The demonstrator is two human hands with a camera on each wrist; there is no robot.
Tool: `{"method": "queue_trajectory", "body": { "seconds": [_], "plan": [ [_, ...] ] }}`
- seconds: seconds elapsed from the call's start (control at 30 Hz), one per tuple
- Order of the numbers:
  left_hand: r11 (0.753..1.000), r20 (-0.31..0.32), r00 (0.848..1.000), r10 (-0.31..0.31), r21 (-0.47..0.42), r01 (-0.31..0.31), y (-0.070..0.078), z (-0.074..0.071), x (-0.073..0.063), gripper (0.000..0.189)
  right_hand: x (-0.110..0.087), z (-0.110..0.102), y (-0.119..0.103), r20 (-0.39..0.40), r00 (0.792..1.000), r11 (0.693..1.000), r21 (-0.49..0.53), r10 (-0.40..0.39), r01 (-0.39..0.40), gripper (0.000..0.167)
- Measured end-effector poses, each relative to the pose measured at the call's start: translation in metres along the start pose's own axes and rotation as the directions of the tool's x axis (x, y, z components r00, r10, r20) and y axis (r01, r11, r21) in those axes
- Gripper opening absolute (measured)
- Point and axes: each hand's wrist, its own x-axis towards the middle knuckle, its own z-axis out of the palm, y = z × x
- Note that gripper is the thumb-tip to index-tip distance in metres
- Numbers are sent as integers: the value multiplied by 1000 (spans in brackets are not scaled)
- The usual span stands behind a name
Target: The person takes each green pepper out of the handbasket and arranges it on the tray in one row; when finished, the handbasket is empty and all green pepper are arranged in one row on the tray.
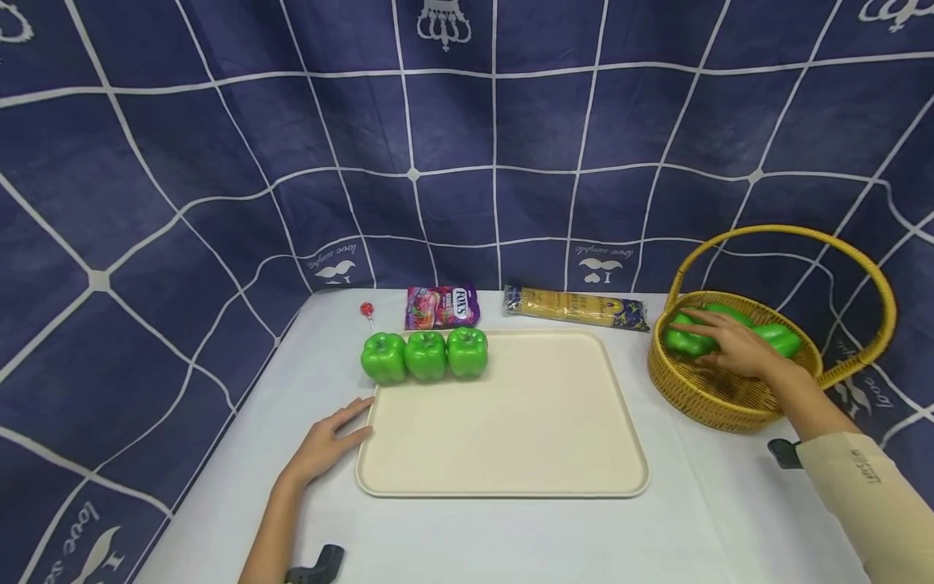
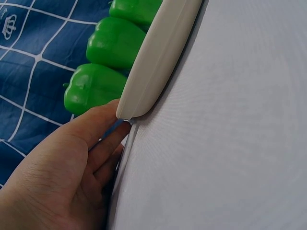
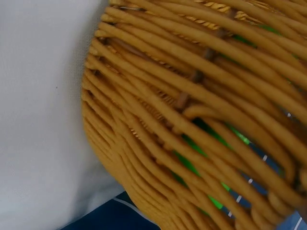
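Observation:
Three green bell peppers stand side by side along the back left of a cream tray. My left hand rests at the tray's left edge, its fingers fairly straight and the fingertips right at the rim. In the left wrist view, the thumb meets the tray's side near the peppers. Over on the right, my right hand reaches into a yellow wicker basket and grips a green bell pepper. Only the woven wall fills most of the right wrist view, hiding that hand.
Behind the tray lie a red lollipop, a purple candy bag and a long yellow pasta packet. More green items are in the basket, under its tall arched handle. A blue checked curtain hangs behind.

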Motion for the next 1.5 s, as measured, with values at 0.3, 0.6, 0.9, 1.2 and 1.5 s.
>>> {"method": "queue_trajectory", "body": {
  "seconds": [0.3, 0.6, 0.9, 1.2, 1.5],
  "plan": [
    [1000, 6, 1000, 0, 6, 0, 2, 1, -1, 56, -4, 3, 0, 23, 999, 983, -181, 39, -34, 82],
    [1000, 5, 1000, -1, -1, 1, 1, 1, -1, 56, -8, 3, 3, -17, 998, 979, -194, 54, -57, 81],
    [1000, 7, 1000, 1, 1, -1, 0, 2, -1, 56, -17, 2, -2, -162, 976, 988, -32, 147, -154, 80],
    [1000, 5, 1000, 1, 7, -1, 1, 0, 0, 56, -26, -9, -27, -224, 907, 923, 237, 357, -304, 86],
    [1000, -7, 1000, 11, 4, -11, 0, 0, 1, 54, -19, -17, -71, -296, 850, 872, 374, 435, -316, 89]
  ]
}}
